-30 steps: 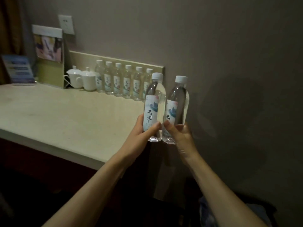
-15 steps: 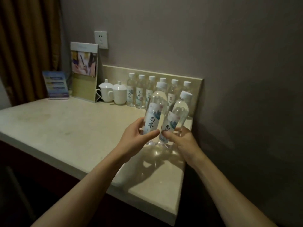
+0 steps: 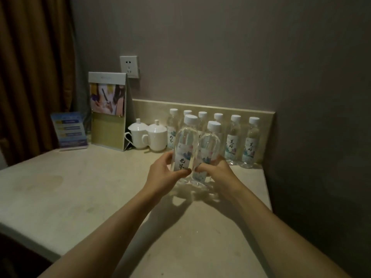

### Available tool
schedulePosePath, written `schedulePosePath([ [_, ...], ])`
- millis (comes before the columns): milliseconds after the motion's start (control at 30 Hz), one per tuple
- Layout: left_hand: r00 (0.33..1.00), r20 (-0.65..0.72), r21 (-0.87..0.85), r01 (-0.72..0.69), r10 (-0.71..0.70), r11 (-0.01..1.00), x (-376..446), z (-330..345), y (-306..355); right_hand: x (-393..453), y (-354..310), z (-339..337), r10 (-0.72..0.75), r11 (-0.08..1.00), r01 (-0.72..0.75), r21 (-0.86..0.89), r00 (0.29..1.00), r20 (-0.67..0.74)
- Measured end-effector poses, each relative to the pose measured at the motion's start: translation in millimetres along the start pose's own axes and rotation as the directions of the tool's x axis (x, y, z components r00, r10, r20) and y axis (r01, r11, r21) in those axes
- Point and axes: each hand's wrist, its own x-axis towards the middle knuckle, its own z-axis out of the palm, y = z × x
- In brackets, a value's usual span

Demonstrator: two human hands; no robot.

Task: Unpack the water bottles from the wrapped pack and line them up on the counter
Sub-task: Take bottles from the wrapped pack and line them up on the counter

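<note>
Two clear water bottles with white caps and pale printed labels are held side by side just above the beige counter point(image 3: 80, 187). My left hand point(image 3: 163, 175) grips the left bottle point(image 3: 185, 147) low on its label. My right hand point(image 3: 219, 174) grips the right bottle point(image 3: 208, 149) near its base. Both bottles are upright, their bases close to the counter top; I cannot tell if they touch it. Behind them a row of several matching bottles point(image 3: 232, 141) stands against the low backsplash point(image 3: 261, 115). No wrapped pack is in view.
Two white lidded cups point(image 3: 148, 135) stand left of the bottle row. A standing brochure holder point(image 3: 108, 111) and a blue card stand point(image 3: 69, 129) are further left. A wall socket point(image 3: 129, 66), a brown curtain at the left and a dark wall at the right bound the counter.
Both hands have carried the two bottles forward and down, from beyond the counter's right end to over the counter in front of the bottle row. The bottles now stand straighter.
</note>
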Motion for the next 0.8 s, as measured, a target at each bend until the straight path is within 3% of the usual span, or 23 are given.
schedulePosePath([
  [133, 0.996, 0.056, -0.074, 0.074, -0.070, 0.995, 27, -15, -16, 24, 1, 22, 0.042, 0.998, -0.038, 0.041, 0.995, -0.087],
  [367, 0.991, 0.112, -0.033, 0.077, -0.072, 0.997, 77, -44, -46, 57, 4, 57, 0.103, 0.995, -0.103, 0.008, 0.983, -0.152],
  [567, 0.989, 0.147, -0.016, 0.034, -0.031, 0.999, 118, -52, -72, 85, 15, 79, 0.048, 0.999, -0.053, -0.008, 0.956, -0.290],
  [800, 0.983, 0.185, 0.002, -0.007, 0.007, 1.000, 139, -47, -92, 95, 27, 88, 0.001, 0.989, -0.046, -0.142, 0.952, -0.307],
])
